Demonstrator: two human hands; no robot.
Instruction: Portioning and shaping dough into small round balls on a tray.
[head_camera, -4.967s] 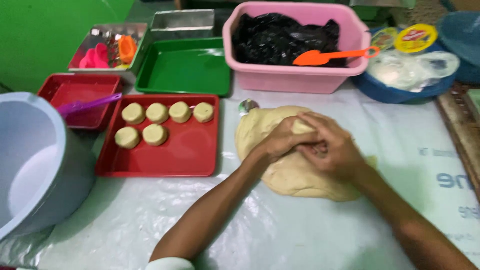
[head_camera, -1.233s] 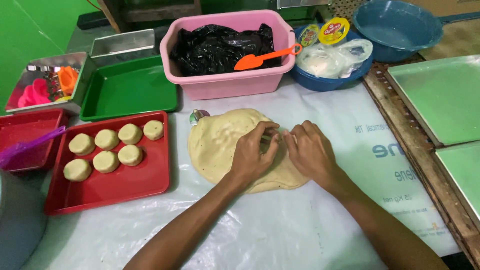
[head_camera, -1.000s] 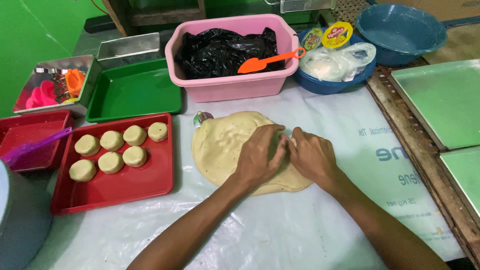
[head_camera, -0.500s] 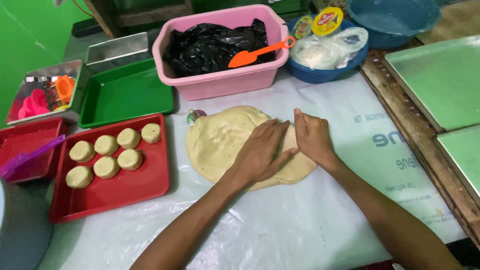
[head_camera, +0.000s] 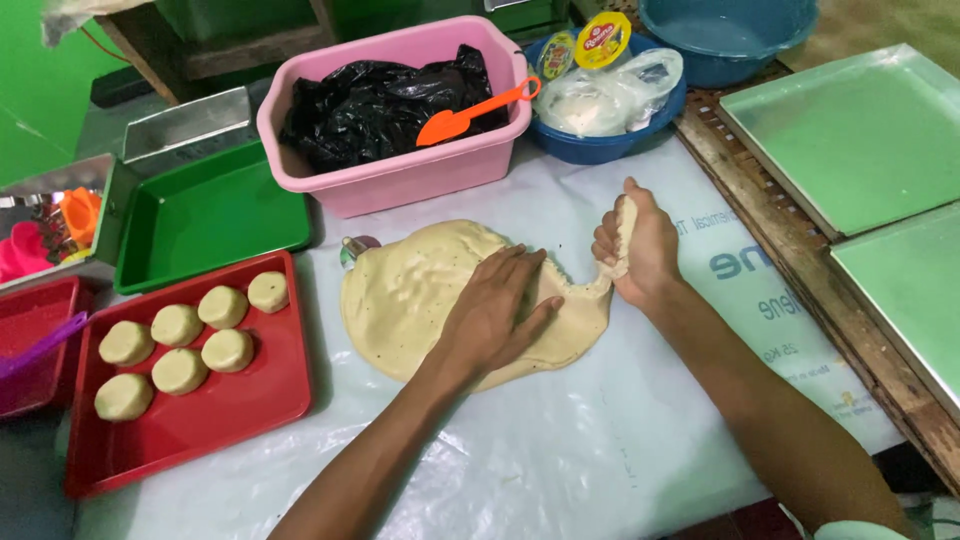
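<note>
We note a soft, pale, dimpled dough sheet (head_camera: 430, 295) at tabletop centre. Left hand (head_camera: 495, 315) lies flat on it, grip released; right hand (head_camera: 632, 245) clenched on a stretched dough strip (head_camera: 622, 232).

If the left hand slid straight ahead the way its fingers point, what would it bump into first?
The left hand lies flat on the dough, fingers pointing up and right. Past the dough's edge comes bare plastic sheet, then probably the blue basin, though depth is unclear.
</note>
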